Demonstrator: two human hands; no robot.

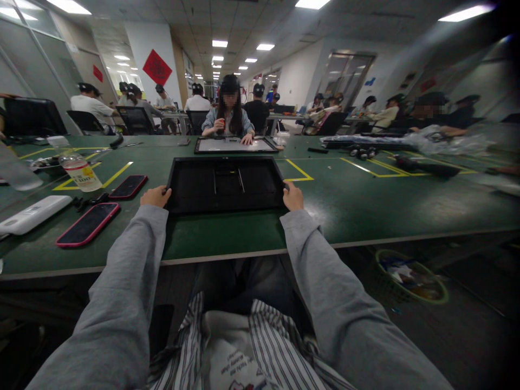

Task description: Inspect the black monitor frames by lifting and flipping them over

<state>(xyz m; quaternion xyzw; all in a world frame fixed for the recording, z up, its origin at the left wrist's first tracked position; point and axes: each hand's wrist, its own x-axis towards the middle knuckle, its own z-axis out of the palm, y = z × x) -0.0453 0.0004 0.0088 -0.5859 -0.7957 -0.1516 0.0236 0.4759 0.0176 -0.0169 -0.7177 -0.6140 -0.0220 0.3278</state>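
Left hand (155,196) gripping black tray (227,206) at near-left corner, right hand (293,196) clamped on near-right corner, tray between both

Shallow black rectangular tray (225,187), flat on the green table (365,200)

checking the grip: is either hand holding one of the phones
No, the left hand and right hand each grip a near corner of the black tray.

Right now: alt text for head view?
The left hand and right hand grip the near corners of a black tray on a green table. Two phones and a bottle lie to its left; a person sits opposite.
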